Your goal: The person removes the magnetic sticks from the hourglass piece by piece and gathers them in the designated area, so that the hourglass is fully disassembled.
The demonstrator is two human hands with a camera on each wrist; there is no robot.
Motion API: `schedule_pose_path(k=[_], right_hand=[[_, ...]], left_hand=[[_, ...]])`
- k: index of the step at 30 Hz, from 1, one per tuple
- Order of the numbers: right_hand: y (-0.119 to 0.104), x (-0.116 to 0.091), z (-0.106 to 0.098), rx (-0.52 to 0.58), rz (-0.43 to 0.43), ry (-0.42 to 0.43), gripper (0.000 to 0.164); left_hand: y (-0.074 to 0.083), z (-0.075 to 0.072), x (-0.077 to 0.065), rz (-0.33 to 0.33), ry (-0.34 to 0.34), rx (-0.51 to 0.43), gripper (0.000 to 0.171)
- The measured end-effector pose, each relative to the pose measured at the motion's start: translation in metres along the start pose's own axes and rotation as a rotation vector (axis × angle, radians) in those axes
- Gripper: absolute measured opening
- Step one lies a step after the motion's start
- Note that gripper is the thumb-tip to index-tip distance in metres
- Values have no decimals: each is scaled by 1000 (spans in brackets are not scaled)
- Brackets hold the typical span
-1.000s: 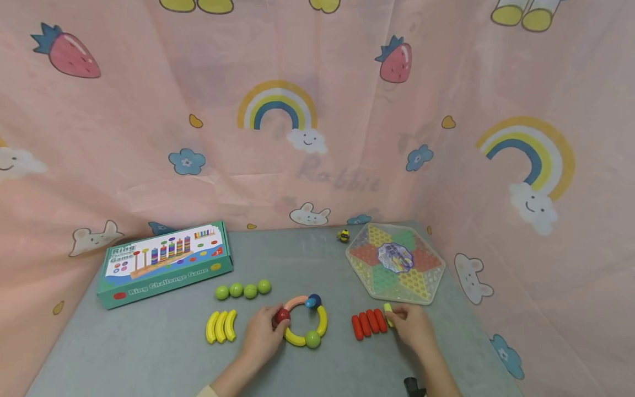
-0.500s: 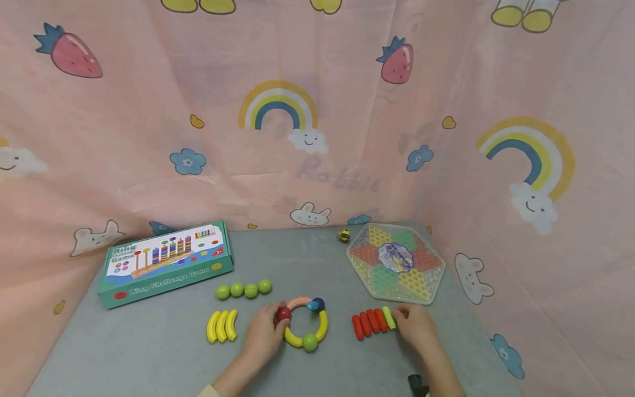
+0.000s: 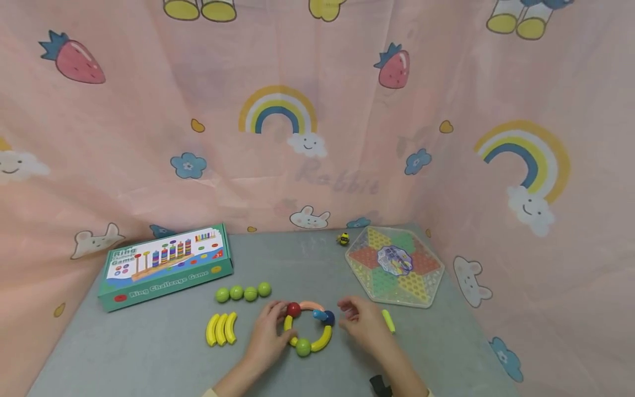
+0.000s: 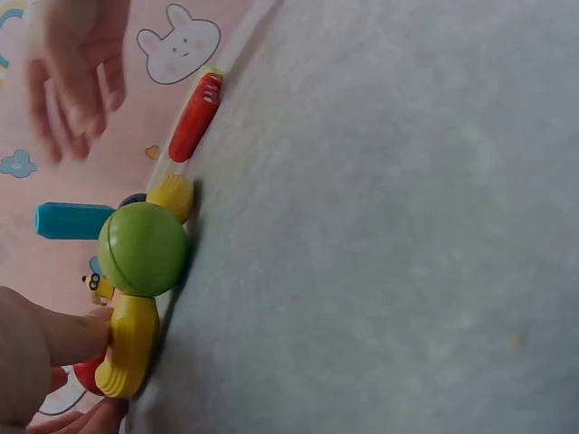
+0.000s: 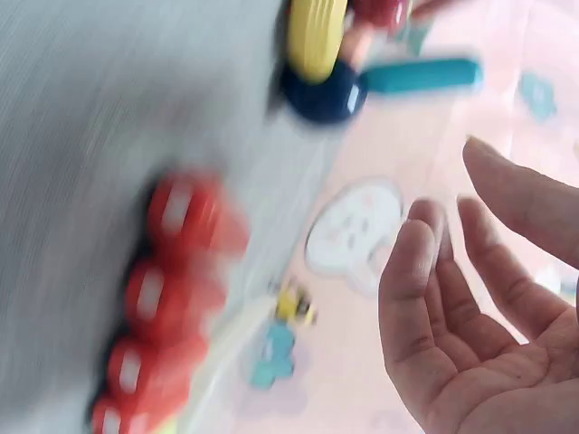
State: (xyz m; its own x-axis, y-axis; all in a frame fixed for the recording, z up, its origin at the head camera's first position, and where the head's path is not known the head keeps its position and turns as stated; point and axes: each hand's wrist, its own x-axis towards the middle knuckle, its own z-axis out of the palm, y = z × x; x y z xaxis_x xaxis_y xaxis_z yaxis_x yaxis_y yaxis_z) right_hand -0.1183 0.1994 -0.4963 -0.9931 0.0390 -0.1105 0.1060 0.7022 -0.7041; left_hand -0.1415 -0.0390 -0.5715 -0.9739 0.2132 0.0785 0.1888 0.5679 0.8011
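A ring of magnetic balls and curved sticks lies on the table: a red ball (image 3: 294, 309), a peach stick (image 3: 311, 305), a dark blue ball (image 3: 329, 318), two yellow sticks (image 3: 323, 338) and a green ball (image 3: 303, 347). From the blue ball a light blue stick (image 4: 74, 221) rises. My left hand (image 3: 266, 336) holds the ring's left side, thumb against a yellow stick (image 4: 134, 347) and fingers by the red ball. Just right of the ring, my right hand (image 3: 366, 324) hovers with fingers loosely bent, holding nothing. It hides the red sticks (image 5: 167, 298) from the head view.
A yellow-green stick (image 3: 388, 321) lies right of my right hand. Several green balls (image 3: 250, 294) and yellow sticks (image 3: 221, 329) are lined up at left. Behind stand a game box (image 3: 166, 267), a bee figure (image 3: 343, 239) and a hexagonal board (image 3: 395, 266).
My right hand has let go of the yellow-green stick beside the red sticks and moved left to the ring. The ring has turned and shifted slightly under my left hand.
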Motion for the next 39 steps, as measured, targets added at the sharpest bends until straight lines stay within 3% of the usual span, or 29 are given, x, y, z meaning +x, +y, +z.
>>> schedule_pose_path(k=[3,6,14,21,24,28,33,39], right_hand=[[-11,3,18,-7,-45,-27,46],[-16,5,31,-57,-93,-43,49],[-17,11,48,-113,-156,-32,23],[-14,13,50,-92,-148,-12,20],[-14,11,46,-62,-136,-37,20],[-13,6,29,2,-53,-60,29],[-2,2,1,33,70,47,34],[37,-3,-23,39,129,138,36]], left_hand=[[-1,1,-2,8,14,22,58],[-1,1,-5,10,17,49,56],[-4,1,-8,6,34,51,51],[-4,1,-8,67,36,96,32],[-5,1,-8,102,37,97,31],[-9,0,-9,116,23,95,37],[-11,-1,-8,96,-22,78,42],[-14,-4,-8,90,-63,73,44]])
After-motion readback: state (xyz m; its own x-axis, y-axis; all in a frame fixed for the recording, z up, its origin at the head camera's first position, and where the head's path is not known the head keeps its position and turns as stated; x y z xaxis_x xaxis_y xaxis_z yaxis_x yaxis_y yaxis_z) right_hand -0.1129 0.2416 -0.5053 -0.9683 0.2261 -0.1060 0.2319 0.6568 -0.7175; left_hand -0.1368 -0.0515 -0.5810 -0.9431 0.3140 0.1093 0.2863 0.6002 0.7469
